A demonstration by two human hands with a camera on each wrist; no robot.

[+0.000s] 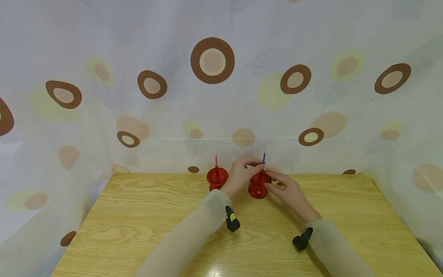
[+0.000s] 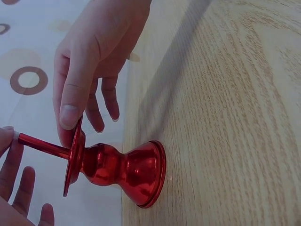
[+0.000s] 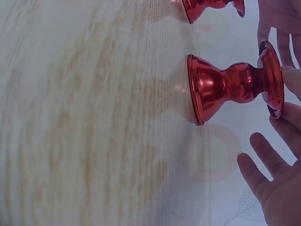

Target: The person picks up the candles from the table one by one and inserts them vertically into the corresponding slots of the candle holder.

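A shiny red candlestick (image 1: 257, 191) stands upright near the back of the table, with a wide dish and a thin tube rising from it. A slim blue candle (image 1: 264, 157) points up at the top of that tube. My left hand (image 1: 240, 175) pinches the candle low down, right at the tube's mouth. From the other side, my right hand (image 1: 288, 189) grips the dish rim (image 2: 74, 157) between thumb and fingers. The candlestick's flared foot (image 3: 204, 89) rests on the wood. Fingertips hide the candle's lower end.
To the left, a matching red candlestick (image 1: 217, 177) holds a pink candle (image 1: 216, 160); my left wrist partly covers its foot. Behind the wooden table (image 1: 138, 215) hangs a pale curtain (image 1: 242, 111) printed with circles, close to the back edge.
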